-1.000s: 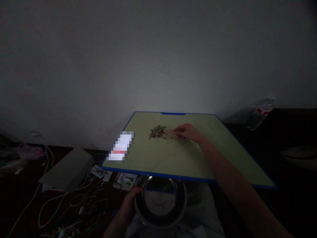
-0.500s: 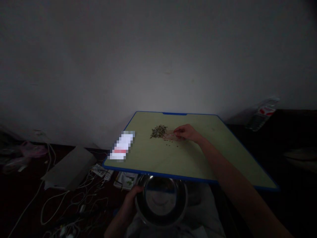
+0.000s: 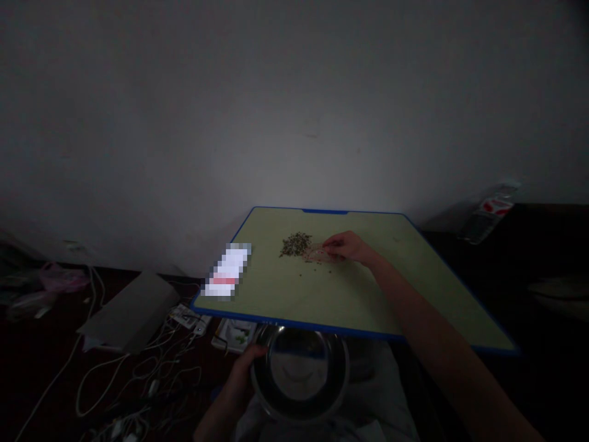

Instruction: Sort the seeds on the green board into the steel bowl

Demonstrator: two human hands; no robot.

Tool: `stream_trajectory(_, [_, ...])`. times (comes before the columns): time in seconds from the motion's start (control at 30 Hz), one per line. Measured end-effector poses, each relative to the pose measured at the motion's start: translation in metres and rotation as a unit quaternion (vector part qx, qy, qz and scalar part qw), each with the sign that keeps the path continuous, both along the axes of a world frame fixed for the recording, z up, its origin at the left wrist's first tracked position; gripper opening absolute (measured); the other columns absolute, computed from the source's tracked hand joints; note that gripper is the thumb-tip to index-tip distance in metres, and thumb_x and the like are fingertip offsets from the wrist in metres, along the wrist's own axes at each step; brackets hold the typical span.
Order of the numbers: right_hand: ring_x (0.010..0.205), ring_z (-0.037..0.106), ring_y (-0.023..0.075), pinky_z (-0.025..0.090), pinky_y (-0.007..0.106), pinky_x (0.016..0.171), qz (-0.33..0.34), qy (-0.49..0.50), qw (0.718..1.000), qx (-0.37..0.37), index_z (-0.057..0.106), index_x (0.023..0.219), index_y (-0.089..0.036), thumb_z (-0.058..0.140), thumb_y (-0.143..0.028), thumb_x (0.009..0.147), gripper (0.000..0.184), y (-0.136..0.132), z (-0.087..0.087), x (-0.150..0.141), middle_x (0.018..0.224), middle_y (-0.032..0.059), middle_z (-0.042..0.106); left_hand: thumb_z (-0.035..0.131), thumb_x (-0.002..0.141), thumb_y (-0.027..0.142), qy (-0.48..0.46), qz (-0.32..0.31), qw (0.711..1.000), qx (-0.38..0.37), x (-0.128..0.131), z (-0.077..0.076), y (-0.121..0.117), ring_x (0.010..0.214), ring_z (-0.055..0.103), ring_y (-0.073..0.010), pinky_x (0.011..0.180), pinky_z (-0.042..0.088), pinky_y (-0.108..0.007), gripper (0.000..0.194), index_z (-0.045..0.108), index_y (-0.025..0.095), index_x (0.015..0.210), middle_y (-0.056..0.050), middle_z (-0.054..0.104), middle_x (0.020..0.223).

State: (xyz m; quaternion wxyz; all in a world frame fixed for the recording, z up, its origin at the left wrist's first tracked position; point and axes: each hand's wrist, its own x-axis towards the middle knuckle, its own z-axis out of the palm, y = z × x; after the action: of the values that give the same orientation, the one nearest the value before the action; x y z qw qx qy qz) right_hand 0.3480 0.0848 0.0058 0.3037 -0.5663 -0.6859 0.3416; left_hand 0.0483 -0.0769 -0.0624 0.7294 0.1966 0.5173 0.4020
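Observation:
A light-green board [image 3: 257, 294] with a blue rim lies in front of me. On it is a pile of small dark and pale grains [image 3: 295, 244], with a few stray bits nearer to me. My right hand [image 3: 347, 245] is closed on a clear, thin plastic piece [image 3: 316, 252] with reddish marks, held at the right edge of the pile. Its exact shape is hard to make out. Below the board's near edge, my left hand [image 3: 243, 374] grips the left rim of a shiny metal bowl [image 3: 299, 368], its thumb over the rim. The bowl sits over my lap.
A lit phone [image 3: 226, 271], blurred out, lies at the board's left edge. Cables [image 3: 151, 368], a grey box-like object [image 3: 131, 313] and a pink bag [image 3: 62, 277] are at the left. A bottle [image 3: 490, 212] leans against the wall at the right.
Stray grains near the clear plastic piece have shifted, one now lying closer to the board's near edge. Both hands, the bowl and the phone stay nearly where they were.

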Motion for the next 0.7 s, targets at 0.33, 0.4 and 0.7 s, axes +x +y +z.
stream_trajectory(0.33, [0.042,0.05,0.007,0.042,0.016,0.041,0.011,0.008,1.0,-0.009,0.071,0.087,-0.01,0.064,-0.027,0.069,0.026,0.0,-0.001,0.002,0.052,0.0011,0.061,0.062,0.062,0.019,-0.003,0.018,1.0,-0.018,-0.002,-0.01,0.002,0.061,0.067,-0.0239,0.067,0.048,-0.034,0.008,0.068,0.015,0.057,-0.003,0.071,0.053])
stream_trajectory(0.4, [0.043,0.052,0.0077,0.043,0.017,0.042,0.02,0.009,1.0,-0.019,0.071,0.088,-0.01,0.064,-0.029,0.069,0.028,0.0,-0.001,0.003,0.054,0.0018,0.062,0.063,0.062,0.02,-0.002,0.014,1.0,-0.026,-0.003,-0.013,0.003,0.062,0.067,-0.024,0.068,0.048,-0.035,0.008,0.067,0.015,0.058,-0.003,0.071,0.054])
stream_trajectory(0.7, [0.049,0.057,0.0112,0.046,0.021,0.047,0.02,0.025,0.999,-0.02,0.071,0.086,-0.009,0.066,-0.03,0.066,0.029,-0.004,0.011,0.012,0.058,0.0049,0.065,0.063,0.061,0.021,-0.022,0.02,0.999,-0.04,-0.001,-0.013,0.004,0.074,0.068,-0.0278,0.074,0.046,-0.036,0.009,0.067,0.014,0.064,-0.006,0.072,0.06])
